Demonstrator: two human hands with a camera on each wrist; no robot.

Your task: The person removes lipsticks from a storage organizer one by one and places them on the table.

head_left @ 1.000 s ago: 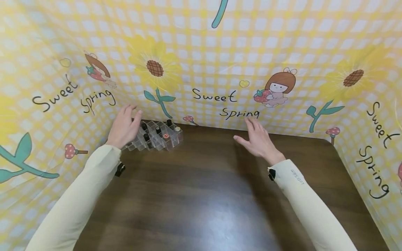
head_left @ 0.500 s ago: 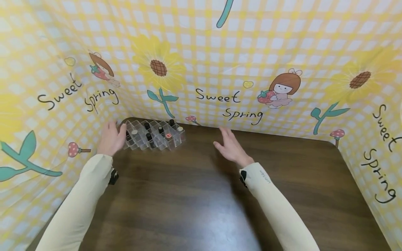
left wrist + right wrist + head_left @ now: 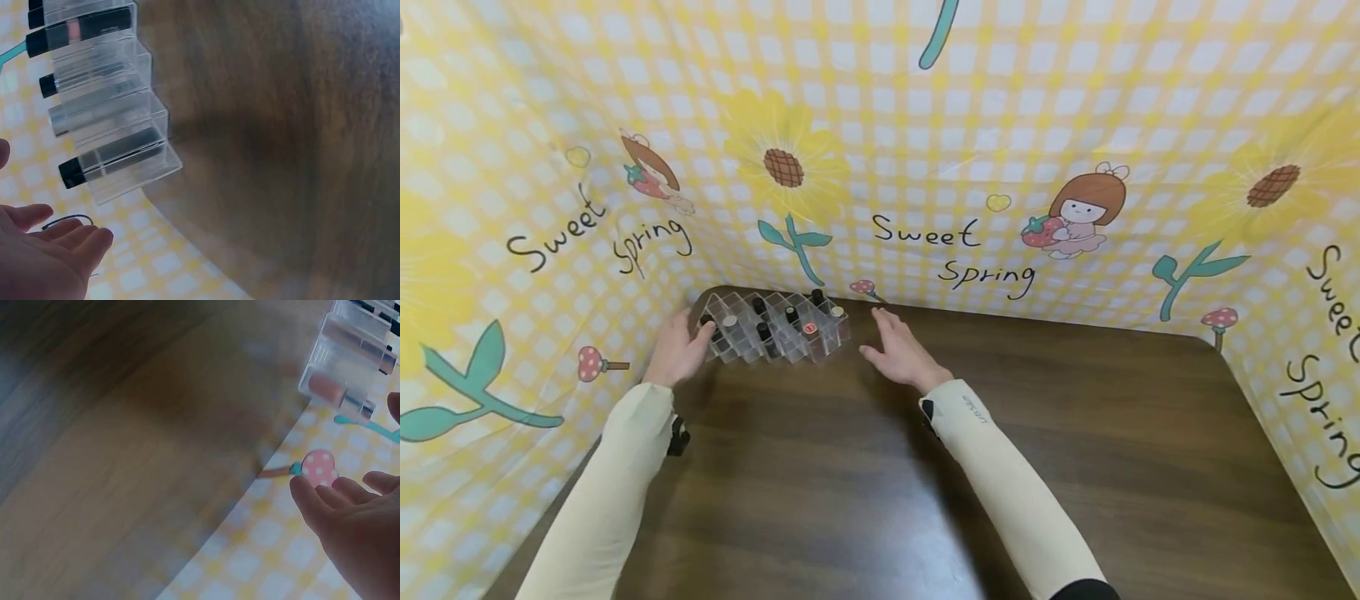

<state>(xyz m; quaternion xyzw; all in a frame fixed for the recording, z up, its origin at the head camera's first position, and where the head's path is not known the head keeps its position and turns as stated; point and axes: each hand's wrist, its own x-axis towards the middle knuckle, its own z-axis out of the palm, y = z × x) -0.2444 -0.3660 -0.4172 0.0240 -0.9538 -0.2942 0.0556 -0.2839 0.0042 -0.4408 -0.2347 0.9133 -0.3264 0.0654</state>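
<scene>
A clear plastic rack (image 3: 745, 343) with diamond-shaped compartments stands at the back left of the table. Several lipstick-like tubes sit in it, among them a black-capped tube (image 3: 72, 173) at its left end and a pinkish tube (image 3: 326, 389) at its right end. My left hand (image 3: 676, 357) is beside the left end, fingers loosely extended; the left wrist view shows a gap between hand and rack. My right hand (image 3: 901, 357) hovers off the rack's right end, fingers extended and holding nothing. In the right wrist view it is apart from the rack.
A brown wooden table (image 3: 1075, 433) with rounded back corners lies under the hands. Yellow-and-white checked cloth (image 3: 910, 150) with flowers and lettering hangs along the back and both sides, close behind the rack.
My right hand has moved left across the table toward the rack's right end. My left hand has shifted from over the rack's left part to beside its left end, uncovering it.
</scene>
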